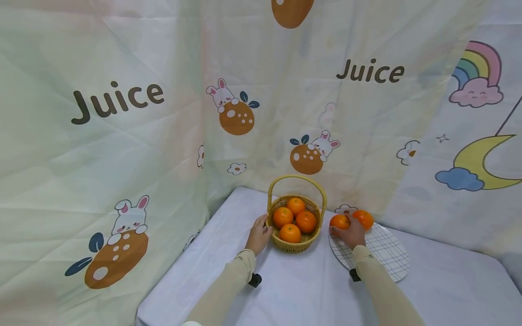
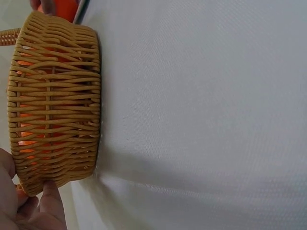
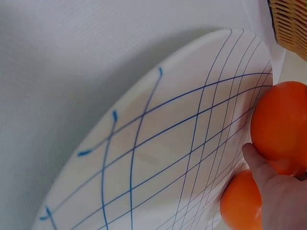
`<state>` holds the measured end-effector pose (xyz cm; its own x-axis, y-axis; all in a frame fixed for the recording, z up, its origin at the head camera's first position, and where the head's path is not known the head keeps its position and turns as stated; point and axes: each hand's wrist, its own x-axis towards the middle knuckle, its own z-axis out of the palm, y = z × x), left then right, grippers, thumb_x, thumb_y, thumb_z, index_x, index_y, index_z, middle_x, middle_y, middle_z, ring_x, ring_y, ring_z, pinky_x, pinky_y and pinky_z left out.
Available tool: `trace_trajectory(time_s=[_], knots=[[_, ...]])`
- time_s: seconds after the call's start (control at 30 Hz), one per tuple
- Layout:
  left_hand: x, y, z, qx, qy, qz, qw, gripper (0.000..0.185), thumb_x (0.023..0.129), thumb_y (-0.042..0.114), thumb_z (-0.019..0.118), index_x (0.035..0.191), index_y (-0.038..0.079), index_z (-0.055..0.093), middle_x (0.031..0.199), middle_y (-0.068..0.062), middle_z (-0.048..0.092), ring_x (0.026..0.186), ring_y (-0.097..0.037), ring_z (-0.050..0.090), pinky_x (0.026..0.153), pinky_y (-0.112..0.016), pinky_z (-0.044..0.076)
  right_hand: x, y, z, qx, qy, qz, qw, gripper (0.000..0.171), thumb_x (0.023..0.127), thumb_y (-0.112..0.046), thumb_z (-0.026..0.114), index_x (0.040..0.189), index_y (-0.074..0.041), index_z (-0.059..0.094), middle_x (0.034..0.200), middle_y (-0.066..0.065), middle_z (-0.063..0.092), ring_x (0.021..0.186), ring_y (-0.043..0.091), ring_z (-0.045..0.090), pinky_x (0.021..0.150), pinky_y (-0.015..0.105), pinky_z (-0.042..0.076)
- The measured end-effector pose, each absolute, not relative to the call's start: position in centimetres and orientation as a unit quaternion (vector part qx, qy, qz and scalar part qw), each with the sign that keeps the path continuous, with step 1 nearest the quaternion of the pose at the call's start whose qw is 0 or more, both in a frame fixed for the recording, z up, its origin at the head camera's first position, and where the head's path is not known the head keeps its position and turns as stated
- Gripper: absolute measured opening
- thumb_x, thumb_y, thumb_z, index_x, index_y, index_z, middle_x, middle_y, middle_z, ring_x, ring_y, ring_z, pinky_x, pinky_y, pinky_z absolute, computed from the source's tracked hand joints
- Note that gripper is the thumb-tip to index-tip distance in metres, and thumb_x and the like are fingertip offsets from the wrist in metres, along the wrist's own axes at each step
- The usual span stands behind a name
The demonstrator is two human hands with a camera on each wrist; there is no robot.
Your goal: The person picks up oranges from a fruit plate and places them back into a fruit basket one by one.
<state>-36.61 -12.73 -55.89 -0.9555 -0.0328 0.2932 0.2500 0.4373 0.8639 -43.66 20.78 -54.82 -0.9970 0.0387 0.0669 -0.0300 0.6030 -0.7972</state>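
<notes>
A woven basket [image 1: 310, 240] with a tall handle holds several oranges [image 1: 296, 221]. My left hand [image 1: 262, 227] holds its left rim; in the left wrist view the thumb [image 2: 50, 199] lies against the basket wall [image 2: 55, 105]. To the right, a white plate with a blue grid [image 1: 385, 256] carries two oranges. My right hand [image 1: 341, 231] grips the left orange [image 1: 338, 220], with the thumb [image 3: 259, 165] against that orange [image 3: 280, 122]. The second orange [image 1: 364, 218] lies just beside it and shows as an orange [image 3: 240, 203] low in the right wrist view.
Everything stands on a table under a white cloth [image 1: 293, 290]. A printed curtain [image 1: 163, 136] closes in the back and left, close behind the basket and plate. The table's left edge [image 1: 171, 271] drops off near my left arm.
</notes>
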Motion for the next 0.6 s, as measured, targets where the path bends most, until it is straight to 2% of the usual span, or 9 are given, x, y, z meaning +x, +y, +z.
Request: trace_trajectory(time_s=[0.4,0.6], knots=[[-36.6,-12.9,-55.9,-0.062,-0.837,-0.527,0.136,0.051,0.100,0.007,0.053,0.147,-0.004,0.038,0.148,-0.021,0.037,0.130,-0.032,0.047,0.100,-0.036,0.048,-42.3,20.7,-54.8,-0.005,-0.895,0.439,0.073,0.088,0.077,-0.027,0.083,0.143,0.008,0.037,0.136,0.029,0.046,0.116,0.043,0.046,0.104,0.059,0.039],[-36.6,-12.9,-56.0,-0.061,-0.837,-0.526,0.137,0.050,0.100,0.008,0.052,0.147,-0.003,0.038,0.148,-0.020,0.037,0.130,-0.032,0.047,0.100,-0.036,0.048,-41.9,20.8,-54.4,-0.013,-0.900,0.430,0.067,0.088,0.078,-0.030,0.082,0.144,0.007,0.038,0.136,0.028,0.046,0.115,0.043,0.046,0.104,0.059,0.039]])
